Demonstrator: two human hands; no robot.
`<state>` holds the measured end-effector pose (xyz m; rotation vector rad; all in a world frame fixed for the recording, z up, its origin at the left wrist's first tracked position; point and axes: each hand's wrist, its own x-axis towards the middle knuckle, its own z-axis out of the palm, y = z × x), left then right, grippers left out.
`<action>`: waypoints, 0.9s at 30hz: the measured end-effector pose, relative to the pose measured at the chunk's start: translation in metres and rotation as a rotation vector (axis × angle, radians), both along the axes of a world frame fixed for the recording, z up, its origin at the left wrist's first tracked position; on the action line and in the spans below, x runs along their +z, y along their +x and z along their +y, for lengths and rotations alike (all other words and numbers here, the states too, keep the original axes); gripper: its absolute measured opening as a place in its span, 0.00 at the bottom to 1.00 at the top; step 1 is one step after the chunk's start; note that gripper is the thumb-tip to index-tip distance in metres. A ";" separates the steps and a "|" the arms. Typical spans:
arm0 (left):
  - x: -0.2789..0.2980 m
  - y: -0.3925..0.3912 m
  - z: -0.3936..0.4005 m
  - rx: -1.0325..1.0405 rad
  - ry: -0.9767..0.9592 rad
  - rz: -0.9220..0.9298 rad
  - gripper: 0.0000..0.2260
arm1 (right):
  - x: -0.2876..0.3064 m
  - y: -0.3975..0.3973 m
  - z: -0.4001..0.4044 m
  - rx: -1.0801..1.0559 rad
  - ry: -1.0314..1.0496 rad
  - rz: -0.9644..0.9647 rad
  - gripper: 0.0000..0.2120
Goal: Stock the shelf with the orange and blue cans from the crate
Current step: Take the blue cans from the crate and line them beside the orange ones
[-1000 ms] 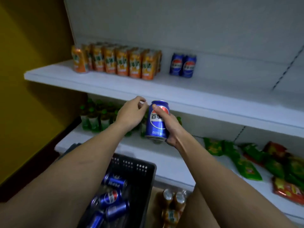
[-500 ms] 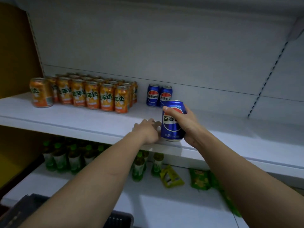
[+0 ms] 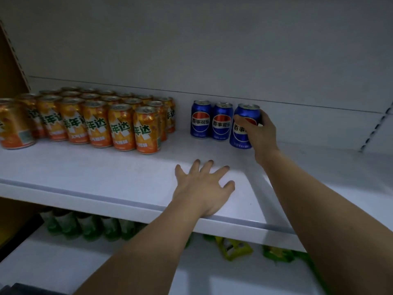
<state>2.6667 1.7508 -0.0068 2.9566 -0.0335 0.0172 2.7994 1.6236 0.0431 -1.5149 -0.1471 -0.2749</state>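
Observation:
My right hand (image 3: 260, 136) grips a blue can (image 3: 242, 126) that stands upright on the white shelf (image 3: 106, 177), just right of two other blue cans (image 3: 210, 121) near the back wall. Several orange cans (image 3: 95, 119) fill rows at the left of the same shelf. My left hand (image 3: 204, 187) rests flat on the shelf near its front edge, fingers spread, holding nothing. The crate shows only as a dark corner (image 3: 21, 289) at the bottom left.
Bare shelf surface lies between the orange cans and the blue ones and to the right of my right hand. On the lower shelf stand green bottles (image 3: 85, 227) and green and yellow snack packets (image 3: 234, 248). A slotted upright (image 3: 376, 126) runs at the right.
My right hand carried the blue can up from the crate and back over the shelf, setting it beside the two blue cans. My left hand moved onto the shelf and spread flat.

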 end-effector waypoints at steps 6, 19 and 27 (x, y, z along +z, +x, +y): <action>0.000 0.001 -0.001 0.002 0.012 -0.016 0.25 | -0.017 0.053 0.008 -0.150 -0.083 -0.055 0.20; 0.001 0.000 -0.001 0.014 -0.012 -0.019 0.25 | -0.051 0.070 0.011 -0.188 -0.173 -0.042 0.31; 0.001 0.000 -0.001 0.028 -0.036 -0.048 0.26 | -0.053 0.063 0.013 -0.257 -0.325 0.025 0.28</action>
